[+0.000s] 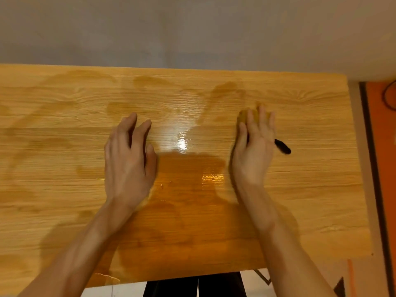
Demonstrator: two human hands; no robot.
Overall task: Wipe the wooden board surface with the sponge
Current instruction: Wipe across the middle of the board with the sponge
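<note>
**Board Surface: Wet, Both Hands Extended**

The wooden board [64,146] shows pale, glossy grain with dark wet streaks and a bright glare patch. The left hand [128,159] hovers with fingers straight and loosely spread. The right hand [254,146] lies flat, fingers together, over a yellowish sponge [243,115] barely visible at its fingertips. A black marker [283,146] lies beside it. A grey wall [192,28] stands behind.

wooden board text: none readable on the glossy light-brown wood-grain board [300,189], only grain and wet streaks
marker text: none readable on the small black marker-like object [283,146], partly hidden, blurred
wall text: none readable on the plain grey wall [192,28]
floor strip text: none readable on the orange strip [383,168] at right
</note>
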